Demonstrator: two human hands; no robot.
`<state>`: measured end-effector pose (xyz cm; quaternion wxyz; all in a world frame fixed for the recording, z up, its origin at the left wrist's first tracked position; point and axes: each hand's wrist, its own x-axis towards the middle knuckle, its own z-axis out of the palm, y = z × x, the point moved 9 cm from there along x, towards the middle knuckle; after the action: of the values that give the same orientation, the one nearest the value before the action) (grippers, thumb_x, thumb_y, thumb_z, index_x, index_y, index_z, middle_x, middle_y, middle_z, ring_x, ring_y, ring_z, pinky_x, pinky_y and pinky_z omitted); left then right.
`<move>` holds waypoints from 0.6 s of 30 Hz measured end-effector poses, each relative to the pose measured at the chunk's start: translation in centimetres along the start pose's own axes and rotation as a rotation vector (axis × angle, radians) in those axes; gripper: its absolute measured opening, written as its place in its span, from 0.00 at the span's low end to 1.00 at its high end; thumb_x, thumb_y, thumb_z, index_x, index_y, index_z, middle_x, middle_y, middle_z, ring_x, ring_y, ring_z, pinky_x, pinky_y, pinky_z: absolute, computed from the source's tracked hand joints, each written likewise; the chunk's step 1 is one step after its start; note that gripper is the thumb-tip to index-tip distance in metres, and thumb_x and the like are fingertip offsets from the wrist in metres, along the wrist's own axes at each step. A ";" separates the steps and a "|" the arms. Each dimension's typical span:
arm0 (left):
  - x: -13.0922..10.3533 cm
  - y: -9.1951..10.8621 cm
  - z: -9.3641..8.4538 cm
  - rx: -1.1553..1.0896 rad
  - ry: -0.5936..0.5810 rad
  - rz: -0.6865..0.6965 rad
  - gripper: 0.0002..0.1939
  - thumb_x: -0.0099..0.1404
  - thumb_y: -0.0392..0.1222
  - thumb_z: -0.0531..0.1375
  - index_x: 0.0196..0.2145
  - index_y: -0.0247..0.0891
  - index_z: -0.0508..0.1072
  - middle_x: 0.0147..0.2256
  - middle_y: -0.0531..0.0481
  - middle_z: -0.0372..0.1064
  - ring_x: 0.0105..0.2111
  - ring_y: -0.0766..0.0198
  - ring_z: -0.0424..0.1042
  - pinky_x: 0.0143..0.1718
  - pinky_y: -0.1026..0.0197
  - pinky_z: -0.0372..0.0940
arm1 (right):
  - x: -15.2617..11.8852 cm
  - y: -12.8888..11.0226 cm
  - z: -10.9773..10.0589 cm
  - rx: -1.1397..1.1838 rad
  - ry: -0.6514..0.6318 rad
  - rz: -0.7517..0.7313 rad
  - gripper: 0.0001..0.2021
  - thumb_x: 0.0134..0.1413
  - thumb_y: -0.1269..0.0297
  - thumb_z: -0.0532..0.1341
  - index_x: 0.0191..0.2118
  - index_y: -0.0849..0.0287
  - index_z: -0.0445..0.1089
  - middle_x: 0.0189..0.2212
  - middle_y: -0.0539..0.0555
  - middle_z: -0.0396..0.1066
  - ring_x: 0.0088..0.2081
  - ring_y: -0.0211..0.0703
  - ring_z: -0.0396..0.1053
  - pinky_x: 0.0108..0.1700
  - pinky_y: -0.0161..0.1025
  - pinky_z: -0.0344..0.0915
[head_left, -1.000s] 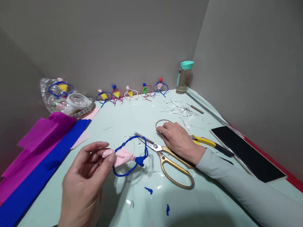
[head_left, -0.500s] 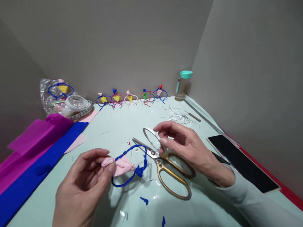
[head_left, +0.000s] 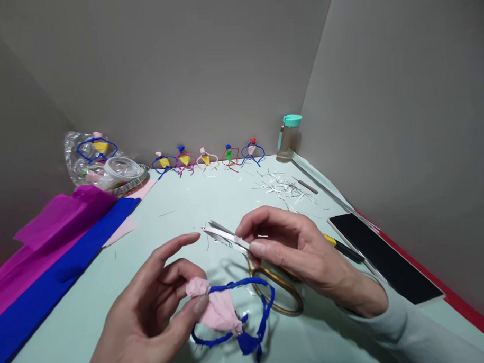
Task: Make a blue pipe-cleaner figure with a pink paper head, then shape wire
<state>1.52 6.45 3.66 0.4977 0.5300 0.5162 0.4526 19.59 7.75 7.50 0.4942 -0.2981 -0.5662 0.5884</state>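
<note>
Over table [head_left: 179, 197], left hand [head_left: 145, 309] pinching paper figure [head_left: 220, 313]; right hand [head_left: 295, 248] pinching white ring [head_left: 232, 238], marking [head_left: 230, 245] unreadable

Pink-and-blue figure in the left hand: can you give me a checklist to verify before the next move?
1. Figure gripped by the left hand: ok, pinched near its pink head.
2. White band gripped by the right hand: ok, between the fingers.
3. Scissors untouched by the right hand: cannot tell, partly covered.
4. Bottle upright, away from both hands: ok.
5. Tabletop free of scraps: not ok, they lie scattered.
</note>
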 end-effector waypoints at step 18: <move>1.2 -2.0 0.9 -0.090 -0.295 -0.087 0.18 0.58 0.46 0.73 0.47 0.48 0.80 0.30 0.53 0.77 0.29 0.68 0.74 0.31 0.73 0.70 | -0.4 0.5 2.5 -0.194 -0.249 -0.032 0.07 0.61 0.72 0.65 0.44 0.59 0.76 0.41 0.51 0.72 0.40 0.36 0.68 0.42 0.36 0.65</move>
<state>2.24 7.53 1.52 0.6105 0.5448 0.4394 0.3706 17.33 6.48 7.35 0.3985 -0.2602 -0.6820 0.5553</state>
